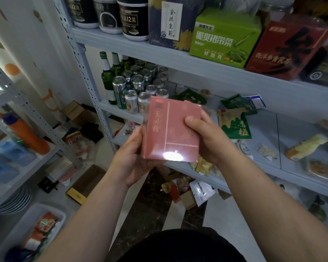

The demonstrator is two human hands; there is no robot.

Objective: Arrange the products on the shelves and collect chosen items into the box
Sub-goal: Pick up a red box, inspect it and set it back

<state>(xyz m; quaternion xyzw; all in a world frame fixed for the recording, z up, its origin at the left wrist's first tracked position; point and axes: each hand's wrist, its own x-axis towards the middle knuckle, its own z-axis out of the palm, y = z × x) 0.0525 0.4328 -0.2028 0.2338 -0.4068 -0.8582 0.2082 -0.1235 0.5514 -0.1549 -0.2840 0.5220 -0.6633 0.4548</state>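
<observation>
A flat pink box wrapped in shiny film, with gold lines and characters on its face, is held up in front of the grey shelf unit. My left hand grips its lower left edge from below. My right hand grips its right side, thumb lying on the front face. An open cardboard box sits on the floor below and to the left.
Beer cans and green bottles stand on the middle shelf's left end. Green snack packets lie behind the right hand. The top shelf holds black tubs, a green carton and a red box. A second rack stands left.
</observation>
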